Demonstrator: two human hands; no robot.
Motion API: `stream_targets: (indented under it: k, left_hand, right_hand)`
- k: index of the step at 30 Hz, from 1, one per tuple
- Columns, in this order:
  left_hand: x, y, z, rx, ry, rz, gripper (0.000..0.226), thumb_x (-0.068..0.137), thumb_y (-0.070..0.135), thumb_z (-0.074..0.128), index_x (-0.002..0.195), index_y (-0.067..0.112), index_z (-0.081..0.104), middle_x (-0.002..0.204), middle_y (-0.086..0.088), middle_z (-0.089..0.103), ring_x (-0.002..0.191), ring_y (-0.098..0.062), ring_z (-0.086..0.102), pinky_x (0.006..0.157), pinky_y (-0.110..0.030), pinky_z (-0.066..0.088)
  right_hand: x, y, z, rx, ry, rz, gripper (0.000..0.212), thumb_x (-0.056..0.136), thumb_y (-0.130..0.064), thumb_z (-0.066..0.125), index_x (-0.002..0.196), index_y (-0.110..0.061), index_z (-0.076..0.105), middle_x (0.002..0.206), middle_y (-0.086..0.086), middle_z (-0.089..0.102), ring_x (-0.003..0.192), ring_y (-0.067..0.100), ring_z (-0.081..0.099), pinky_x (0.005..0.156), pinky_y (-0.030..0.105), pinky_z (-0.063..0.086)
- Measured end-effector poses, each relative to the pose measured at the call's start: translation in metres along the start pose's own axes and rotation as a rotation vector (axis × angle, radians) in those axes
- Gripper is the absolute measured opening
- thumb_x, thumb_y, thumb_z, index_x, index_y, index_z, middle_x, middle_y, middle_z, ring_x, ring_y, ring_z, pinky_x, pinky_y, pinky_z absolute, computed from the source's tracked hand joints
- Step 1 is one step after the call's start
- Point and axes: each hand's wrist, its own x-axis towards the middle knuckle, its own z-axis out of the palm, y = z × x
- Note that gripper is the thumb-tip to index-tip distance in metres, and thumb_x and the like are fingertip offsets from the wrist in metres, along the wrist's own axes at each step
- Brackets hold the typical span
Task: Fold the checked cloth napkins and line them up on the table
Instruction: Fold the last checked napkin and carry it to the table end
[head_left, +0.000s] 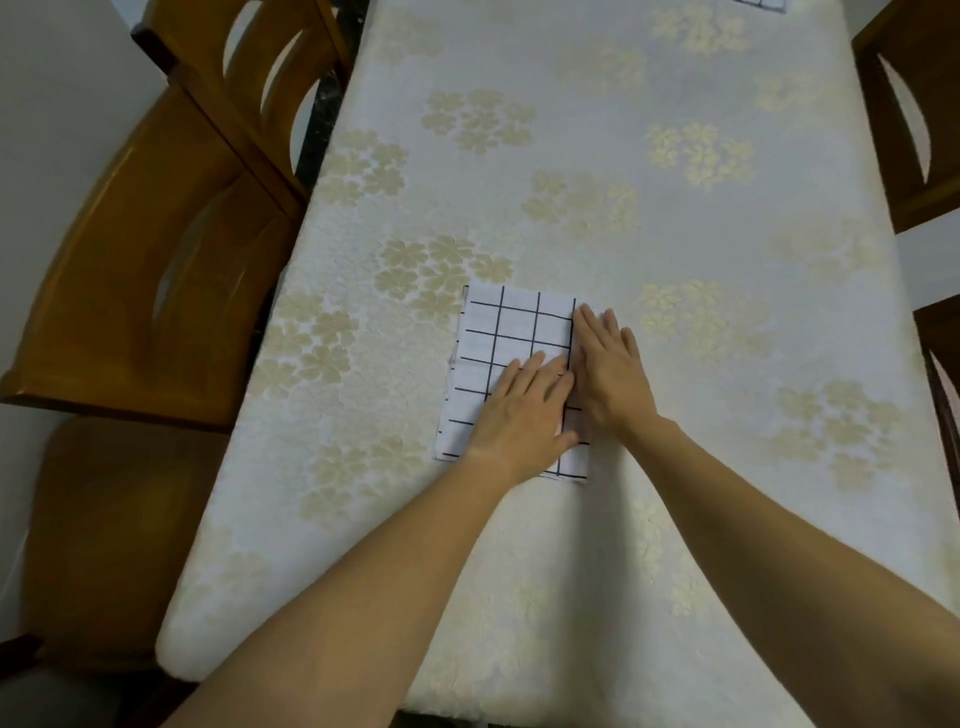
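Note:
A white napkin with a black check lies folded into a tall rectangle near the middle of the table. My left hand presses flat on its lower half, fingers straight. My right hand lies flat along the napkin's right edge, fingers straight and pointing away from me. The two hands touch side by side. The corner of another checked napkin shows at the far top edge of the view.
The table wears a white cloth with pale gold flowers. Wooden chairs stand along the left side and the right side. A cushioned seat sits at the lower left.

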Motion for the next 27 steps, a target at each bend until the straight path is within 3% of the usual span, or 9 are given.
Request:
stream_targets:
  k: [4,10,14,16,19,21,22,24,27]
  left_hand:
    - [-0.005,-0.002,0.013,0.117,-0.022,-0.004,0.088,0.098,0.074,0.015,0.163,0.018,-0.006,0.17,-0.003,-0.016,0.156,-0.025,-0.019,0.126,-0.05,-0.007]
    - [-0.006,-0.002,0.008,0.135,-0.095,0.014,0.099,0.089,0.087,0.011,0.162,0.024,-0.011,0.168,-0.003,-0.023,0.154,-0.026,-0.025,0.124,-0.051,-0.011]
    - [0.002,-0.006,-0.012,0.065,-0.033,0.018,0.067,0.105,0.06,0.023,0.163,0.032,0.007,0.171,0.0,0.008,0.156,-0.024,0.007,0.125,-0.044,0.012]
    - [0.013,-0.008,-0.029,0.14,0.025,0.053,0.064,0.105,0.023,0.042,0.162,0.032,0.014,0.163,-0.002,0.029,0.143,-0.028,0.034,0.112,-0.043,0.034]
    - [0.041,-0.009,-0.056,0.224,-0.049,0.135,0.089,0.092,-0.007,0.049,0.159,0.04,0.016,0.158,-0.004,0.03,0.127,-0.032,0.045,0.096,-0.044,0.047]
    - [0.063,-0.004,-0.074,0.295,-0.15,0.22,0.071,0.099,0.003,0.051,0.154,0.042,0.029,0.159,-0.003,0.03,0.13,-0.032,0.044,0.097,-0.044,0.045]
    - [0.072,0.0,-0.081,0.344,-0.198,0.266,0.059,0.101,0.012,0.054,0.149,0.041,0.037,0.157,-0.003,0.033,0.131,-0.031,0.043,0.1,-0.044,0.042]
    - [0.087,0.01,-0.087,0.417,-0.259,0.327,0.046,0.098,0.026,0.064,0.14,0.037,0.048,0.152,-0.003,0.039,0.133,-0.03,0.041,0.106,-0.043,0.036]
    - [0.099,0.019,-0.086,0.498,-0.281,0.395,0.04,0.091,0.032,0.072,0.128,0.034,0.057,0.146,-0.002,0.045,0.137,-0.028,0.037,0.117,-0.044,0.026]
  right_hand:
    - [0.012,0.012,-0.003,-0.095,-0.059,-0.013,0.058,0.11,-0.042,0.014,0.162,-0.019,0.002,0.17,-0.004,-0.003,0.156,0.026,-0.01,0.126,0.045,-0.006]
    - [0.03,0.009,-0.013,-0.096,-0.145,0.074,0.06,0.11,-0.042,0.013,0.162,-0.018,-0.004,0.169,-0.002,-0.01,0.155,0.028,-0.014,0.124,0.047,-0.009]
    - [0.019,-0.004,-0.028,0.311,0.1,0.258,0.055,0.11,-0.031,0.032,0.158,-0.005,0.024,0.165,0.015,0.021,0.152,0.036,0.017,0.122,0.042,0.015]
    - [-0.002,-0.006,-0.03,0.346,0.284,0.405,0.045,0.105,-0.027,0.046,0.144,-0.005,0.048,0.145,0.02,0.046,0.134,0.035,0.044,0.109,0.038,0.036]
    - [-0.03,-0.007,-0.027,0.401,0.154,0.526,0.031,0.095,-0.034,0.061,0.104,-0.005,0.068,0.098,0.01,0.066,0.09,0.025,0.06,0.079,0.034,0.046]
    - [-0.041,-0.009,-0.017,0.406,-0.002,0.517,0.037,0.09,-0.037,0.065,0.063,-0.012,0.06,0.066,0.006,0.056,0.066,0.023,0.051,0.059,0.032,0.04]
    - [-0.044,-0.012,-0.011,0.395,-0.058,0.523,0.043,0.087,-0.041,0.066,0.054,-0.017,0.05,0.064,0.006,0.049,0.063,0.023,0.045,0.054,0.031,0.033]
    - [-0.047,-0.017,-0.004,0.389,-0.118,0.55,0.045,0.083,-0.047,0.067,0.055,-0.023,0.041,0.074,0.008,0.044,0.064,0.023,0.042,0.052,0.03,0.028]
    - [-0.053,-0.017,-0.007,0.476,-0.082,0.549,0.042,0.091,-0.033,0.065,0.057,-0.019,0.044,0.062,0.0,0.046,0.056,0.016,0.043,0.053,0.03,0.032]
